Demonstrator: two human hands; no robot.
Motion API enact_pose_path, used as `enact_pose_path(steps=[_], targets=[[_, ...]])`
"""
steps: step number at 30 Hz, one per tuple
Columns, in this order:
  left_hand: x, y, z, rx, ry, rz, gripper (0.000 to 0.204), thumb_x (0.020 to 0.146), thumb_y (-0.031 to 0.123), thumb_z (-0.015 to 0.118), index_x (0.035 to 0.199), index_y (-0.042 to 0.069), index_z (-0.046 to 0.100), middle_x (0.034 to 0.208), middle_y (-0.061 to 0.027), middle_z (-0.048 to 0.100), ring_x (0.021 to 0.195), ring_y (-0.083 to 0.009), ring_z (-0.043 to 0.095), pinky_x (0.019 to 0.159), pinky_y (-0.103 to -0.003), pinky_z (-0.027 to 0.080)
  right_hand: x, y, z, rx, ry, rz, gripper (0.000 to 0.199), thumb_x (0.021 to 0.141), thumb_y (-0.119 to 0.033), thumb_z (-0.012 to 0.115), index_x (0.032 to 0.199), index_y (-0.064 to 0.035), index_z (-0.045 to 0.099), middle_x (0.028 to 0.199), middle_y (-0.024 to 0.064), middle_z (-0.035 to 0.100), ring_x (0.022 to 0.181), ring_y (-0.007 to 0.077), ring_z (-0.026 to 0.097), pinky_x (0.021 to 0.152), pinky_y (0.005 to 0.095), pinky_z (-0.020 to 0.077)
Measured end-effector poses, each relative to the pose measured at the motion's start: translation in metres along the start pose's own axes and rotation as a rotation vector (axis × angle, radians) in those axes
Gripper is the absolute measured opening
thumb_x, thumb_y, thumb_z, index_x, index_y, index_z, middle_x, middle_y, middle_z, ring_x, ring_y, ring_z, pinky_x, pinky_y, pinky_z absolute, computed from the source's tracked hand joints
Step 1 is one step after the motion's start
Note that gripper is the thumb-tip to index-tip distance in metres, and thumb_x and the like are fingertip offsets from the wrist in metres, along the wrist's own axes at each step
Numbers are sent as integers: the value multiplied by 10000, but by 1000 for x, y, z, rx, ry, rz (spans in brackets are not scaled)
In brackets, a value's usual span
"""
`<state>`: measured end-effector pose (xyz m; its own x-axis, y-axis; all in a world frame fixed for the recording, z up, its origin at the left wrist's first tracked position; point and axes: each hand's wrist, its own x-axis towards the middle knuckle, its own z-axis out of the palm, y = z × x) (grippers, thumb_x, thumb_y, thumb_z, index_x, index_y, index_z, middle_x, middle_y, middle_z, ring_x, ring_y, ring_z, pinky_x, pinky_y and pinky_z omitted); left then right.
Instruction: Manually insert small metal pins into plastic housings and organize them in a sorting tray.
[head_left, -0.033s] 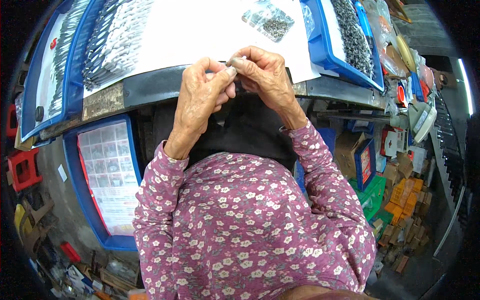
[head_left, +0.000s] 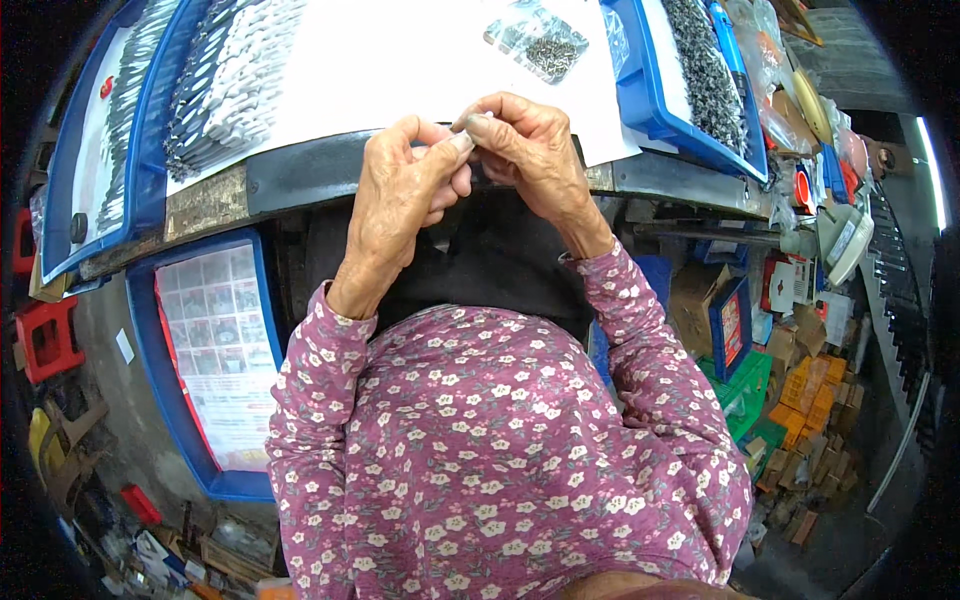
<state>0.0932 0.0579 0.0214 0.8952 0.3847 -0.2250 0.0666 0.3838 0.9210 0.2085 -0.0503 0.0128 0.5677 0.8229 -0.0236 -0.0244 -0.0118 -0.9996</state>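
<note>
- The left hand (head_left: 395, 190), at 11 o'clock, and the right hand (head_left: 530, 150), between 12 and 1, meet over the near edge of the table (head_left: 305, 178).
- The fingers of both hands are pinched together, tip to tip, and seem to grip one small piece between them; it is so covered that its kind and shape cannot be told.
- That small piece is thus at about 12 o'clock, held up at the table's edge rather than laid down.
- Between 10 and 11 o'clock, slim white-and-dark parts (head_left: 250, 75) lie in close rows on a white sheet (head_left: 370, 60); at 10, a blue tray (head_left: 150, 160) holds more slim grey pieces (head_left: 125, 110).
- Just past 12, a clear plastic bag holds loose metal bits (head_left: 555, 55); toward half past 1, another blue tray (head_left: 640, 95) carries a heap of small dark pieces (head_left: 705, 85).
- As for progress, the piece in the fingers looks to be mid-handling, one of many. The ordered rows suggest much is sorted already, while the heap and the bagged bits look like stock left over; which rows are finished cannot be told.
</note>
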Motion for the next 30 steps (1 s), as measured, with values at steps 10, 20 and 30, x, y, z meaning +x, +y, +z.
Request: enact_pose_path(steps=[10, 20, 30], targets=[[1, 1, -6, -324, -133, -222, 133, 847, 151, 529, 796, 30, 508, 616, -47, 511, 408, -23, 338, 314, -129, 227, 0, -5, -4, 241, -114, 24, 178, 855, -171, 574, 864, 6, 598, 605, -34, 490, 470, 4, 382, 395, 133, 261], [2, 3, -11, -353, -184, -238, 118, 841, 160, 529, 805, 53, 496, 608, -34, 482, 402, -25, 317, 315, -128, 223, 0, -6, -1, 188, -70, -50, 178, 845, -162, 587, 843, 15, 602, 603, -25, 491, 482, 12, 394, 405, 137, 265], [-2, 7, -21, -150, -156, -112, 174, 835, 189, 588, 822, 55, 478, 624, -22, 525, 419, -7, 367, 332, -127, 238, 4, -33, 5, -298, -146, 19, 128, 811, -106, 575, 877, -18, 640, 655, -3, 534, 542, 61, 441, 494, 184, 351]])
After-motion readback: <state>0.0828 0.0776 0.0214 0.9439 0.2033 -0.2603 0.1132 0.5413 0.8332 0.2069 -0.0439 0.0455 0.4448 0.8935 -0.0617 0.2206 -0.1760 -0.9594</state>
